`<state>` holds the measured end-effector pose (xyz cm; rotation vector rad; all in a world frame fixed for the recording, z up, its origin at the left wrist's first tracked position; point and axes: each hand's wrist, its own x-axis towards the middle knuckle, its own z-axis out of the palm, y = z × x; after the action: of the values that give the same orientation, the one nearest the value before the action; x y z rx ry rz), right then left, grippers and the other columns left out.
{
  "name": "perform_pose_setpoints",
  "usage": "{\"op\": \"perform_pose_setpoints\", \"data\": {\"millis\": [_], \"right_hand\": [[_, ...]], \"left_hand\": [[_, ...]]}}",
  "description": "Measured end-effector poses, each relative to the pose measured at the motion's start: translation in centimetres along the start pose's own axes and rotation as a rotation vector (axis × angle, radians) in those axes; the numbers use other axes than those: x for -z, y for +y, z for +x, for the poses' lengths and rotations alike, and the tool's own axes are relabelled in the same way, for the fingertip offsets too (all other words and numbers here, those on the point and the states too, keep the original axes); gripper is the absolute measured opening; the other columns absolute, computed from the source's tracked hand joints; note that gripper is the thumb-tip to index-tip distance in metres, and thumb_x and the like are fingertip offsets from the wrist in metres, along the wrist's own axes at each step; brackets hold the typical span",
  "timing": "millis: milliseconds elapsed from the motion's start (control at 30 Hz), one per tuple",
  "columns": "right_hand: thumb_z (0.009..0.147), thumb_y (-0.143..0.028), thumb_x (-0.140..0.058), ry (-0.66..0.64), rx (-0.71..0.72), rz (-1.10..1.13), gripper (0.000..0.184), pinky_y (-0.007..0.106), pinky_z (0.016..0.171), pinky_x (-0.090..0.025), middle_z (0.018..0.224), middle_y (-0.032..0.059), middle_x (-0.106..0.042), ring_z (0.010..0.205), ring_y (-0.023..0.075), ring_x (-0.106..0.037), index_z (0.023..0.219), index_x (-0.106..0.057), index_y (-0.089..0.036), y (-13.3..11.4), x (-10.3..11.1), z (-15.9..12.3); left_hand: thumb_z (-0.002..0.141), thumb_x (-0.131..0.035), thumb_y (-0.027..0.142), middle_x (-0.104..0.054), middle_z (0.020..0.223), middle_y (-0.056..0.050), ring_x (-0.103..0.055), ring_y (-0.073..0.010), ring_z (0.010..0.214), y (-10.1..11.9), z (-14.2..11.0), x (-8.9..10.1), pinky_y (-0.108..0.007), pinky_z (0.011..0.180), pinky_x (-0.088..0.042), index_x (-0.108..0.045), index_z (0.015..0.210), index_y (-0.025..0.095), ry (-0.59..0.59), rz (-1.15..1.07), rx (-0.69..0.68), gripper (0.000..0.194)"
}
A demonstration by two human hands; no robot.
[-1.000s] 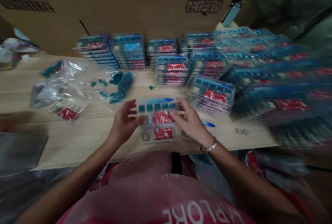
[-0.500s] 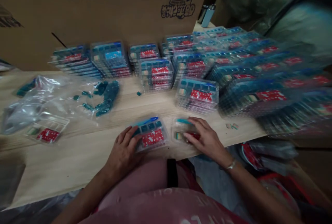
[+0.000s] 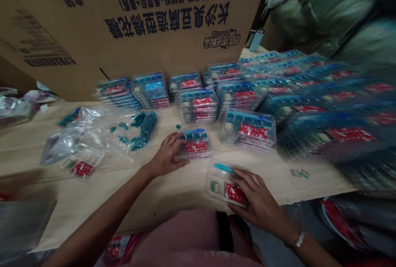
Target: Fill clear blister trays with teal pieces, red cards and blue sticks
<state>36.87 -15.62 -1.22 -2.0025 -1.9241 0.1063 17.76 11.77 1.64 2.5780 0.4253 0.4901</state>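
Farther from the body than before, the filled case [image 3: 198, 145] now sits beyond the second case [image 3: 221, 184] instead of level beside it. Left of the left grip [image 3: 182, 150], a clear bag [image 3: 93, 120] and a small tray [image 3: 82, 161] lie on the counter [image 3: 130, 192]; that grip is partly closed, fingers and thumb on the filled case's left end. Right of it, the right grip [image 3: 235, 188] is partly closed across the second case's right side. Beyond that grip stand stacked cases [image 3: 249, 131]; loose striped pieces [image 3: 300, 173] lie to its right.
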Motion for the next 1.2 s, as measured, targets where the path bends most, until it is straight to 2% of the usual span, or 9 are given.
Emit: {"op": "perform_pose_setpoints", "data": {"millis": [167, 333, 500, 633, 800, 933, 1033, 1100, 1200], "right_hand": [[0.078, -0.043, -0.061, -0.020, 0.015, 0.022, 0.047, 0.047, 0.095, -0.042, 0.135, 0.0129, -0.047, 0.122, 0.0303, -0.045, 0.121, -0.053, -0.024, 0.9, -0.1, -1.3], [0.079, -0.040, -0.062, -0.099, 0.141, 0.112, 0.048, 0.044, 0.099, -0.040, 0.138, 0.0101, -0.046, 0.125, 0.0278, -0.043, 0.124, -0.054, -0.025, 0.5, -0.8, -0.4], [0.074, -0.030, -0.062, -0.160, 0.216, 0.178, 0.049, 0.046, 0.097, -0.041, 0.139, 0.0085, -0.046, 0.123, 0.0299, -0.045, 0.122, -0.058, -0.026, -0.6, -3.9, 2.6], [0.073, -0.015, -0.053, -0.342, 0.272, 0.250, 0.063, 0.049, 0.107, -0.032, 0.146, 0.0071, -0.036, 0.133, 0.0276, -0.035, 0.135, -0.046, -0.024, -2.5, -4.0, 5.4], [0.076, -0.012, -0.049, -0.505, 0.281, 0.414, 0.064, 0.044, 0.108, -0.033, 0.146, 0.0064, -0.037, 0.133, 0.0224, -0.034, 0.138, -0.039, -0.024, -4.9, 1.4, 8.5], [0.088, -0.019, -0.041, -0.276, 0.268, 0.474, 0.033, 0.034, 0.093, -0.047, 0.125, 0.0083, -0.057, 0.114, 0.0189, -0.055, 0.115, -0.059, -0.023, -5.2, 3.9, 13.8], [0.091, -0.019, -0.037, -0.140, 0.271, 0.306, 0.028, 0.031, 0.083, -0.049, 0.109, 0.0096, -0.063, 0.099, 0.0191, -0.062, 0.103, -0.062, -0.019, -5.4, 2.9, 20.1], [0.088, -0.013, -0.038, -0.196, 0.242, 0.084, 0.027, 0.032, 0.078, -0.048, 0.102, 0.0112, -0.065, 0.092, 0.0213, -0.064, 0.098, -0.064, -0.017, -6.1, 1.6, 24.3], [0.083, -0.004, -0.039, -0.390, 0.203, -0.227, 0.030, 0.032, 0.071, -0.046, 0.095, 0.0153, -0.067, 0.088, 0.0256, -0.065, 0.093, -0.066, -0.012, -7.1, -0.7, 29.0]], "left_hand": [[0.084, -0.049, 0.028, -0.066, 0.095, -0.011, -0.062, -0.0223, 0.088, -4.5, 4.8, 1.3, -0.037, 0.080, -0.048, -0.064, 0.091, 0.015, 0.156, -0.111, 0.472, 0.021], [0.077, -0.064, 0.029, -0.065, 0.074, -0.004, -0.063, -0.0193, 0.075, -8.0, 9.7, 0.1, -0.035, 0.075, -0.050, -0.066, 0.078, 0.012, -0.053, -0.061, 0.582, 0.017], [0.089, -0.052, 0.034, -0.061, 0.108, -0.006, -0.060, -0.0169, 0.092, -7.7, 8.9, -0.2, -0.035, 0.080, -0.052, -0.060, 0.104, 0.017, -0.180, -0.010, 0.675, 0.024], [0.088, -0.054, 0.031, -0.062, 0.105, -0.006, -0.060, -0.0167, 0.089, -7.5, 7.1, 1.2, -0.035, 0.078, -0.052, -0.060, 0.104, 0.015, -0.155, -0.012, 0.690, 0.023], [0.073, -0.059, 0.007, -0.067, 0.081, -0.005, -0.061, -0.0177, 0.078, -6.2, 3.3, 4.3, -0.029, 0.075, -0.049, -0.068, 0.091, 0.012, -0.024, 0.049, 0.653, 0.021], [0.078, -0.056, 0.018, -0.062, 0.104, -0.011, -0.055, -0.0267, 0.103, -4.4, -3.6, 6.1, -0.039, 0.091, -0.042, -0.065, 0.099, 0.015, 0.203, 0.251, 0.723, 0.023], [0.081, -0.054, 0.028, -0.059, 0.109, -0.014, -0.051, -0.0316, 0.107, -3.5, -10.3, 6.1, -0.047, 0.092, -0.039, -0.062, 0.102, 0.017, 0.452, 0.511, 0.903, 0.025], [0.081, -0.055, 0.031, -0.058, 0.111, -0.015, -0.052, -0.0316, 0.104, -3.3, -14.4, 5.7, -0.048, 0.090, -0.041, -0.060, 0.104, 0.017, 0.546, 0.640, 0.992, 0.028], [0.081, -0.054, 0.032, -0.061, 0.106, -0.012, -0.056, -0.0280, 0.095, -3.3, -18.8, 5.2, -0.044, 0.084, -0.044, -0.061, 0.095, 0.019, 0.519, 0.630, 0.961, 0.020]]}}
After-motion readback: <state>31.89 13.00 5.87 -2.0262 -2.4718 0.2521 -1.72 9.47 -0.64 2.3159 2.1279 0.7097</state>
